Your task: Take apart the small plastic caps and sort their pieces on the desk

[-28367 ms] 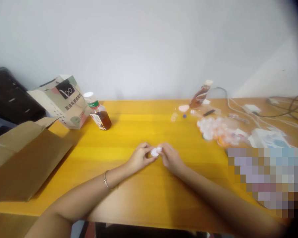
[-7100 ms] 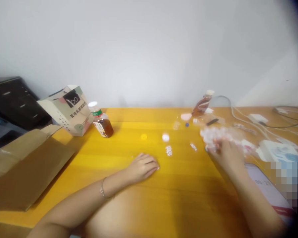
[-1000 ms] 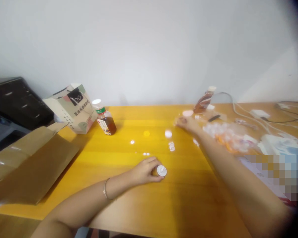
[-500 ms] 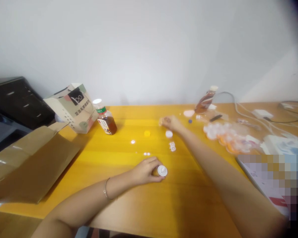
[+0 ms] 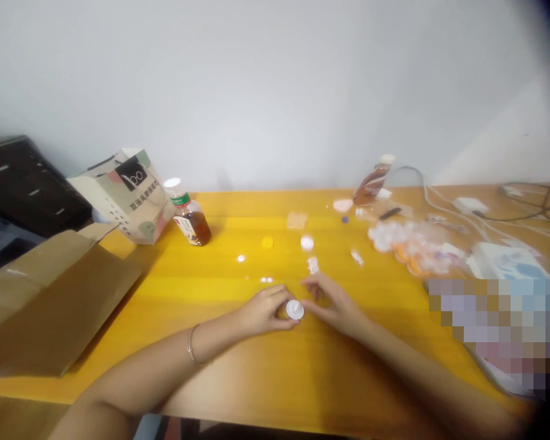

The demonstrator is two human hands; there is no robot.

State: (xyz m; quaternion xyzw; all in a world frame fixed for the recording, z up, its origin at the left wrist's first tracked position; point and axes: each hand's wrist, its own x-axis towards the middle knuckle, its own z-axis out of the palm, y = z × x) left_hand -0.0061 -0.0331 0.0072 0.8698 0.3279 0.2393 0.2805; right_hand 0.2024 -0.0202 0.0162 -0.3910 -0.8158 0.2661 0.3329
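Observation:
My left hand [image 5: 262, 310] rests on the yellow table [image 5: 238, 373] and pinches a small white round cup [image 5: 295, 309] with its lid side turned toward me. My right hand [image 5: 330, 304] lies just right of it, fingers apart, fingertips close to the cup and holding nothing I can see. A little beyond the hands sit a small white piece [image 5: 312, 265], a white lid [image 5: 307, 242], a yellow lid [image 5: 267, 242] and a pale peeled square [image 5: 296, 220].
A pile of small white and orange cups in clear wrapping [image 5: 412, 247] lies at the right. A tea bottle [image 5: 187, 214] and a paper bag [image 5: 123, 192] stand at the back left, a brown carton [image 5: 46, 299] at the left. Another bottle [image 5: 371, 178] and cables [image 5: 486, 211] are at the back right.
My right hand has come back from the far middle of the table to beside the cup, leaving the pale square piece behind. My left hand has kept hold of the cup.

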